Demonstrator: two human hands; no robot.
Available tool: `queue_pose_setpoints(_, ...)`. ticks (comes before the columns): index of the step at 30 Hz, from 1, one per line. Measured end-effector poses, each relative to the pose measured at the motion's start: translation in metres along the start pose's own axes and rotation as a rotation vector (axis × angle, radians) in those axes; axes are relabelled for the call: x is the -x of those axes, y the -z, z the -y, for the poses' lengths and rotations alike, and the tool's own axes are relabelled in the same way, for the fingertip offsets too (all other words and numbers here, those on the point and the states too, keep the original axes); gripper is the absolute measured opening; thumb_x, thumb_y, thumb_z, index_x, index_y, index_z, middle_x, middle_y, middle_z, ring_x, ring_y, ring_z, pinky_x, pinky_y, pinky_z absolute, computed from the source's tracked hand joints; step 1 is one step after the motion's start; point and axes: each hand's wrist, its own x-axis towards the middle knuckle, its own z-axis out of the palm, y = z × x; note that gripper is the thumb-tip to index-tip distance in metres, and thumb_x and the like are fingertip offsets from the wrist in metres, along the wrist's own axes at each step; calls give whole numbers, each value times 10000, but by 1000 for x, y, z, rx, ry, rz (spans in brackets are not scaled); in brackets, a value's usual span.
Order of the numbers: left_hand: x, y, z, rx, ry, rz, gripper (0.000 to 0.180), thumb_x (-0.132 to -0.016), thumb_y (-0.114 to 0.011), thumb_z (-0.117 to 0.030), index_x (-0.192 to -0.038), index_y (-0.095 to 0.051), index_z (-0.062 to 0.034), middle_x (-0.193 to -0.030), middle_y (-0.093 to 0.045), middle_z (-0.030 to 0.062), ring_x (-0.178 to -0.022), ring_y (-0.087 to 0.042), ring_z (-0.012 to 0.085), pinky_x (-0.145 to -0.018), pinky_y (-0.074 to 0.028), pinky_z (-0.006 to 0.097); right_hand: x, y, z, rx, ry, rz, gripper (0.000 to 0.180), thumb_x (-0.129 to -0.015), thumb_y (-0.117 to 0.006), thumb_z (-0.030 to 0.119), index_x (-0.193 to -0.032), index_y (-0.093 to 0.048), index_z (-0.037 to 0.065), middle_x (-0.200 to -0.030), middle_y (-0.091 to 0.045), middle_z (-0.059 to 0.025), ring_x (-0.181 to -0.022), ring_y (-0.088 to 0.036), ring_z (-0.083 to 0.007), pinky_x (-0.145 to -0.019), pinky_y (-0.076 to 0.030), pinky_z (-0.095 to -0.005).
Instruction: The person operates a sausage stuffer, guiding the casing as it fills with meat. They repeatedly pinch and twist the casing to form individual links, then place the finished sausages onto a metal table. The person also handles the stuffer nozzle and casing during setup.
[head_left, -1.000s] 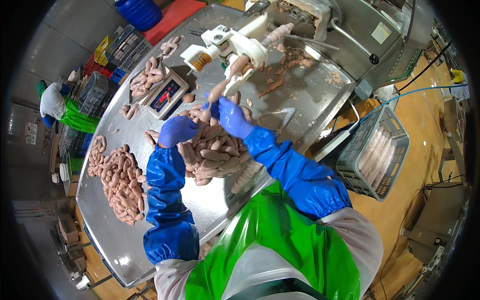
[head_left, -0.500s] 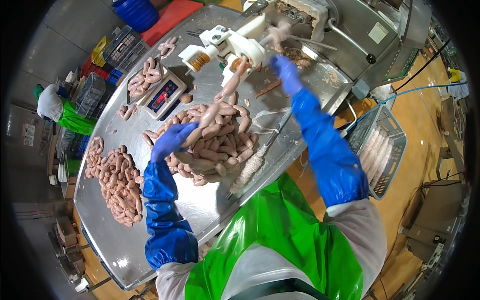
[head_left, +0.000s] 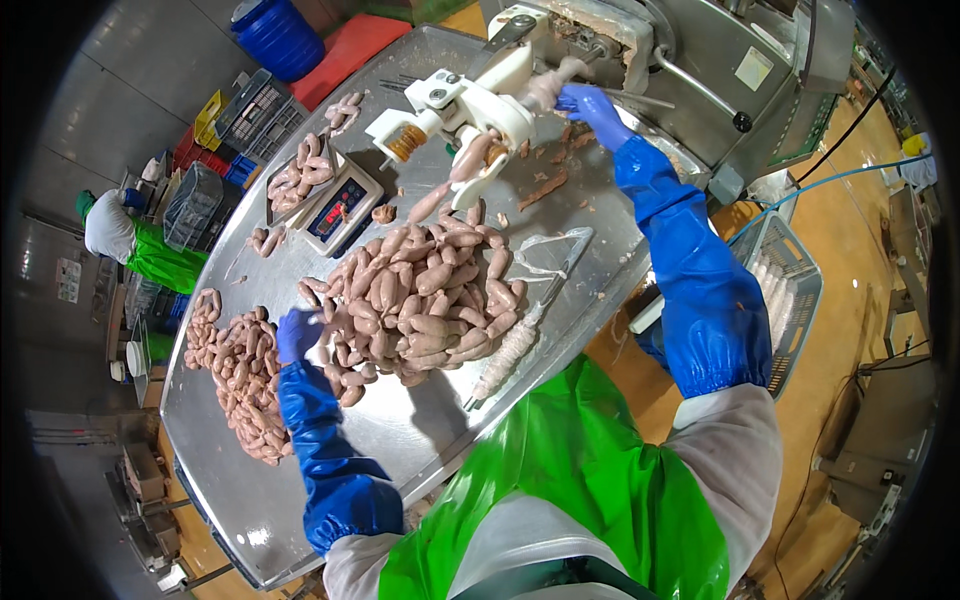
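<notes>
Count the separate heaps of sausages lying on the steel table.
4: big heap by the left hand, one at the left edge, one on the scale, one far; stray links may be hidden.

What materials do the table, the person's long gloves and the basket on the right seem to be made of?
Table: likely stainless steel, dull grey with soft reflections. Gloves, left hand and right hand: apparently rubber or plastic, smooth glossy blue. Basket: looks like pale moulded plastic with a grid of holes.

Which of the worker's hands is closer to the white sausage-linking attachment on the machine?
The right. The right hand reaches up by the filling tube just beside the white attachment. The left hand is down at the near-left edge of the big sausage pile, far from it.
</notes>
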Motion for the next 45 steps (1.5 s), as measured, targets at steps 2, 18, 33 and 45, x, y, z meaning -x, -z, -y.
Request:
queue_pose_setpoints(2, -31, -1, -58, 233, -15, -358, 351, -866, -648, -274, -1202, -666, -172, -922, -632, 196, -867, -630, 361, -777, -494, 449, -6, 6, -1, 201, -75, -171, 275, -879, -580, 267, -909, -688, 16, -853, -673, -51, -750, -628, -155, -685, -478, -281)
queue_pose_setpoints(18, -114, 56, -322, 1047, -422, -428, 387, -950, -600, -279, -1306, -581, -128, -1115, -678, 179, -1015, -668, 239, -857, -502, 322, 51, -8, -39, -45, -61, -8, 329, -920, -539, 191, -1202, -627, 47, -1110, -675, -82, -1036, -639, -194, -862, -505, -329)
queue_pose_setpoints(33, -103, 58, -261, 1019, -376, -134, 440, -958, -545, -321, -1315, -563, -65, -914, -685, 191, -766, -669, 280, -710, -511, 383, 257, -274, -86, -1024, -425, 346, 322, -1017, -425, 294, -1216, -533, 66, -1046, -568, -26, -908, -552, -111, -802, -475, -268)
queue_pose_setpoints(45, -71, 69, -191, 8, -442, -19, 375, -956, -525, -409, -1233, -622, -174, -996, -693, 164, -897, -667, 320, -761, -514, 391, 228, -267, -70, -494, -367, 265, 285, -984, -454, 218, -1105, -591, -1, -804, -605, -47, -799, -610, -159, -761, -462, -291)
